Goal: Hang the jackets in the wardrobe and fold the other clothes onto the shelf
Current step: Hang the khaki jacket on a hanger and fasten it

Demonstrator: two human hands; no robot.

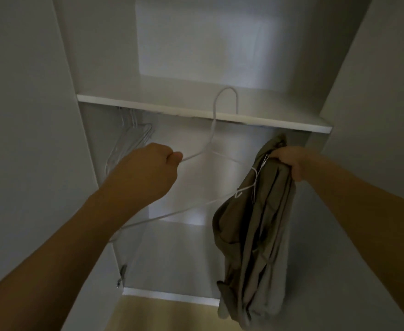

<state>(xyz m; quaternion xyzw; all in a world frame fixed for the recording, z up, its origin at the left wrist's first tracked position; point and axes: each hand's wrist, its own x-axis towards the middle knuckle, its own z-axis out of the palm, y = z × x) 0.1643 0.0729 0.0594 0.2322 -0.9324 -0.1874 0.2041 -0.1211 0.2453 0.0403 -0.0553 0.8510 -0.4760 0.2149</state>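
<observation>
Wardrobe (203, 111) open, left hand (146, 173) grip pinching thin wire hanger (210, 142), right hand (289, 161) grip clutching limp olive jacket (255, 235)

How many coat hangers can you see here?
At least 2, probably more. One white hanger is held by the left hand. A bunch of spare hangers hangs under the shelf at the left; they overlap, so their number is unclear.

No writing, label, brand, number or sign can be read anywhere here. A small white tag (264, 161) hangs on a thread at the top of the khaki garment (255, 235), but it is too small and blurred to show any print.
</observation>
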